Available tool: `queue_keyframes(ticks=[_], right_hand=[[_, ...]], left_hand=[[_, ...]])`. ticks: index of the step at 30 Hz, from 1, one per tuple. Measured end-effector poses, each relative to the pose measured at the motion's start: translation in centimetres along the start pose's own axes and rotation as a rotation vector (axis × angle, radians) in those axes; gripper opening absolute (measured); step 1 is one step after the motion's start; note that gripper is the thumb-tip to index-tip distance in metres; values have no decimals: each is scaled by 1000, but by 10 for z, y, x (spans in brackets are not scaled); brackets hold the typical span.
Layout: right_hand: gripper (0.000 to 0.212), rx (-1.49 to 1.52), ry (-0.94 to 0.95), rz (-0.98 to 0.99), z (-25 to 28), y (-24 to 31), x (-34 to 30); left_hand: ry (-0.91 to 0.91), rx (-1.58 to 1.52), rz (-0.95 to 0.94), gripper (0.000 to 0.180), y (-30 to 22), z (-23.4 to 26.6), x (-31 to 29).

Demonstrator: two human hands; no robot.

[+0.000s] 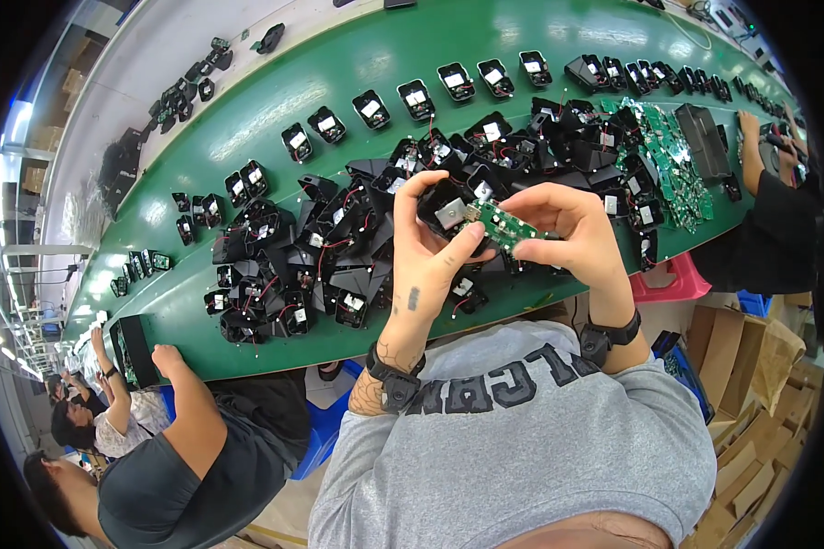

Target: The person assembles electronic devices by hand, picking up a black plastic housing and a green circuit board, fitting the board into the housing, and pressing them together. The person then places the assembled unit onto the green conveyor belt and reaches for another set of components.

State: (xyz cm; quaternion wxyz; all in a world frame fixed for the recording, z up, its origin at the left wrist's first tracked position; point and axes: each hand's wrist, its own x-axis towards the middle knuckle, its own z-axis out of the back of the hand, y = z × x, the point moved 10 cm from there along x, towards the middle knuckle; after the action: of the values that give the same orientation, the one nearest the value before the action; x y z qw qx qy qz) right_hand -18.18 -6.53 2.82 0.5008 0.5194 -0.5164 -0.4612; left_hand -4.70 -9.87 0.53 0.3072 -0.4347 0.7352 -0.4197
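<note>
A black plastic housing (437, 196) with a pale square part inside sits in my left hand (421, 263), whose fingers curl round its far side. My right hand (572, 231) pinches a small green circuit board (505, 229) by its right end. The board slants across the front of the housing, and my left thumb presses near its left end. Whether the board is seated in the housing, I cannot tell. Beneath both hands spreads a heap of black housings (339, 220) with red wires and white labels.
More housings stand in a row (415, 99) along the far part of the green table (247, 119). Green circuit boards (673, 174) are piled at the right beside a dark box (702, 142). Co-workers sit left (169, 448) and right (769, 229). Cardboard boxes (751, 457) lie lower right.
</note>
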Motion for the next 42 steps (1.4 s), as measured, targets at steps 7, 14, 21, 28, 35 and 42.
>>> queue_keyframes(ticks=[7,14,21,28,35,42], right_hand=[[21,-15,-37,-56,12,-14,8],[9,66,201,-204,7,-16,20],[13,-264,370,53,1,4,29],[19,-459,223,347,-6,34,31],[22,-809,29,835,-17,60,0],[21,-981,50,870,-29,54,-7]], left_hand=[[118,21,102,60,7,-10,-2],[233,-49,280,61,20,-19,-6],[223,-21,255,62,25,-22,-5],[111,-37,141,68,23,-16,-3],[18,26,21,65,15,-9,5],[35,75,1,65,12,-9,4]])
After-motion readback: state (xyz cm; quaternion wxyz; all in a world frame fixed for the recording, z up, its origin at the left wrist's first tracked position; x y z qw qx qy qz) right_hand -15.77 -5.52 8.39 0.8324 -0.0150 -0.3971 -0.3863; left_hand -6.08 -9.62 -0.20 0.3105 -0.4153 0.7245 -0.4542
